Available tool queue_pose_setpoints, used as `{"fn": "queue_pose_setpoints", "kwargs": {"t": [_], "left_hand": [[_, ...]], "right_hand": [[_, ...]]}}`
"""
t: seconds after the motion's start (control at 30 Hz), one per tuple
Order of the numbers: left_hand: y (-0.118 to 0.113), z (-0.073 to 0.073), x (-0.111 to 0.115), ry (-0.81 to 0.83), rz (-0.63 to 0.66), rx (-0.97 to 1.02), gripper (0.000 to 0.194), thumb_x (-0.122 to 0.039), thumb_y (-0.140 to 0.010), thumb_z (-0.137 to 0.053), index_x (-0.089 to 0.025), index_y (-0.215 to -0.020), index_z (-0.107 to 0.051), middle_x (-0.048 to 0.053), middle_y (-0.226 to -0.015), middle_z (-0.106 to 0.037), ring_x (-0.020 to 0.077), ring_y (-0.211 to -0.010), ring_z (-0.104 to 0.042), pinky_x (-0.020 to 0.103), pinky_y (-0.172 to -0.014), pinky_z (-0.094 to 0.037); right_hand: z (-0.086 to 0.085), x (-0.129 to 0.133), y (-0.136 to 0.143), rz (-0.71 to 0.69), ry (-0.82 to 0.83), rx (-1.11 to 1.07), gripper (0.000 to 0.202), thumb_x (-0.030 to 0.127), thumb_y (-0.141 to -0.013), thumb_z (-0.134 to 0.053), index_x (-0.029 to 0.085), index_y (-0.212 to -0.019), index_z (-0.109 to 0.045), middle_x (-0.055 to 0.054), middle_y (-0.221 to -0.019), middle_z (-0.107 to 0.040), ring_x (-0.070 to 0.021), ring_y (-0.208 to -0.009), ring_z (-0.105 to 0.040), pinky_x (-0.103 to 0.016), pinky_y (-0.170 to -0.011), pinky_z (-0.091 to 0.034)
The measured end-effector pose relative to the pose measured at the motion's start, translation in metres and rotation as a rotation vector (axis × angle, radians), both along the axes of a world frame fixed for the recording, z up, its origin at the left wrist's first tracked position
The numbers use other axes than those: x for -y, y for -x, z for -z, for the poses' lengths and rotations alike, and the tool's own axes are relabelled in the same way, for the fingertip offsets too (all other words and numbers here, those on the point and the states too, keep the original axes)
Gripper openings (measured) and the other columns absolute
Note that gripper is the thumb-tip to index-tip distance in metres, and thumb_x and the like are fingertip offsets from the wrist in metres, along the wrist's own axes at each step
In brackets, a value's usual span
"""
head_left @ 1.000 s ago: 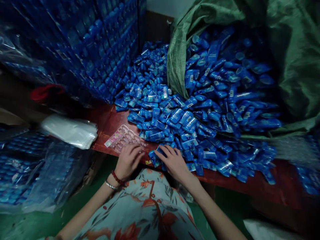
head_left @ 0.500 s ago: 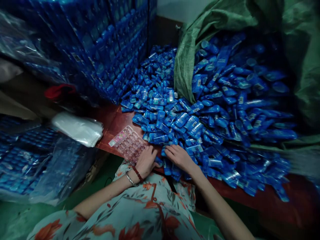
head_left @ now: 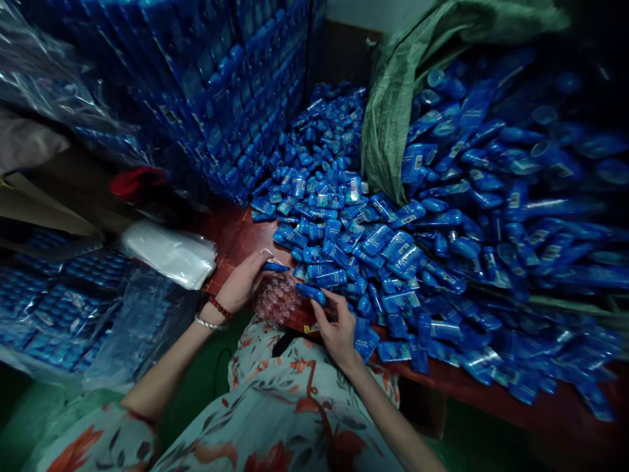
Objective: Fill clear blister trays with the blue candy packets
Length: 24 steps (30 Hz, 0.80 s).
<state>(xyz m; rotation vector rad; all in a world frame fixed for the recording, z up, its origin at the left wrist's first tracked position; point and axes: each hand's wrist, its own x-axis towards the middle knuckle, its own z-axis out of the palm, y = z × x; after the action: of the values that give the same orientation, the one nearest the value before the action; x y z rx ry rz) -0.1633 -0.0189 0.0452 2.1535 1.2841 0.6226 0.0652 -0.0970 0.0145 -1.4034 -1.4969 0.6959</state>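
Note:
My left hand point(head_left: 243, 280), with a red bead bracelet and a silver bangle, is closed on a small blue bottle point(head_left: 275, 267) above the left part of a clear bumpy plastic sheet point(head_left: 278, 300). My right hand point(head_left: 338, 324) pinches another small blue bottle point(head_left: 310, 293) between thumb and fingers, pointing left over the sheet's right side. The sheet lies at the front edge of the red table, and my left hand covers part of it. Just behind and to the right spreads a big heap of similar blue bottles point(head_left: 334, 252) with white print and barcodes.
A green woven sack point(head_left: 388, 131) lies open at right, spilling blue bottles. Tall stacks of packed blue bottles point(head_left: 211, 98) stand at back left. A folded clear plastic bag pile point(head_left: 170, 252) sits on the left, near wrapped blue packs point(head_left: 63, 308). The red table point(head_left: 233, 229) shows between.
My hands have come up from the near edge of the heap, each now with a blue bottle. The left moved left over the sheet; the right moved slightly down. The view shifted a little.

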Motion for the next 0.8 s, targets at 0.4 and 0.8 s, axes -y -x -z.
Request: {"fn": "queue_pose_setpoints", "kwargs": {"t": [0.4, 0.8], "left_hand": [[0.018, -0.011, -0.025, -0.152, 0.318, -0.263, 0.032, -0.02, -0.087, -0.04, -0.017, -0.114, -0.057, 0.01, -0.105, -0.054, 0.0192, -0.092, -0.048, 0.032, -0.08, -0.046], [0.024, 0.0, -0.016, -0.178, 0.288, -0.29, 0.035, -0.012, -0.088, -0.036, -0.014, -0.118, -0.056, 0.011, -0.102, -0.055, 0.0197, -0.093, -0.047, 0.033, -0.08, -0.048]], "right_hand": [[-0.008, -0.032, 0.021, -0.32, -0.128, 0.39, 0.032, 0.016, -0.092, -0.042, 0.016, -0.123, -0.049, -0.011, -0.104, -0.064, -0.0198, -0.099, -0.062, -0.032, -0.088, -0.053], [-0.008, -0.042, 0.037, -0.436, -0.026, 0.56, 0.028, 0.015, -0.094, -0.036, 0.014, -0.117, -0.051, -0.011, -0.099, -0.063, -0.0198, -0.094, -0.061, -0.029, -0.082, -0.053]]}}
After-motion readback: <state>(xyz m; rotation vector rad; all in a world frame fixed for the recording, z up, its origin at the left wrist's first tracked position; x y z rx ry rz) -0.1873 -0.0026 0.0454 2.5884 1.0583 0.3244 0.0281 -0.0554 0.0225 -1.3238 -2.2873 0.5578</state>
